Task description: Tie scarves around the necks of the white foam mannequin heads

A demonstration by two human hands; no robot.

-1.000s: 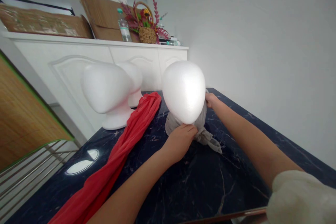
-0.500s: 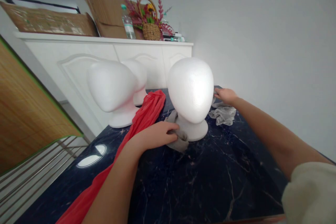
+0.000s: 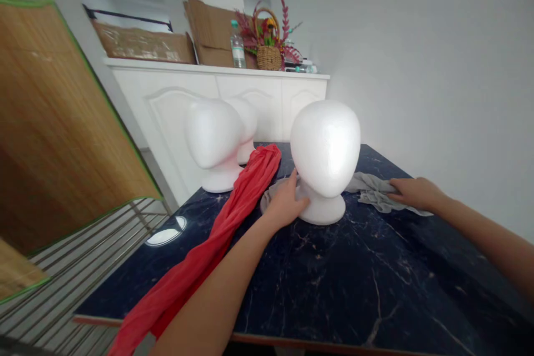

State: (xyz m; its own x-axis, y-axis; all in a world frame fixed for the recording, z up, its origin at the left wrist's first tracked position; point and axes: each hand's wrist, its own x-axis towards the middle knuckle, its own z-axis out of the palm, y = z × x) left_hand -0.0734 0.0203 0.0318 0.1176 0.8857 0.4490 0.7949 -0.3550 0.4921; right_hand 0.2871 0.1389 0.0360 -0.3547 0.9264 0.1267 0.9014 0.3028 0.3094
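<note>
A white foam mannequin head (image 3: 325,147) stands upright on the dark marbled table (image 3: 334,283). A thin grey scarf (image 3: 371,186) passes behind its neck and shows on both sides. On the right, my right hand (image 3: 419,193) has its fingers closed on the scarf, which lies stretched and crumpled along the table. My left hand (image 3: 287,203) is at the left of the foam neck, thumb and index finger apart. It lies over the scarf's left part, and its other fingers are partly hidden. Beside my left forearm runs a long twisted red scarf (image 3: 233,211).
Another foam head (image 3: 214,133) stands at the left, with a further foam head (image 3: 246,119) behind it. White cabinets (image 3: 183,105) at the back carry cardboard boxes, a water bottle (image 3: 237,47) and a flower basket (image 3: 269,57). A metal rack (image 3: 95,250) with wooden boards is at the left.
My right hand has drawn the grey scarf out to the right. My left hand has let go of the bunched scarf by the neck and its fingers have spread. The view has swung left.
</note>
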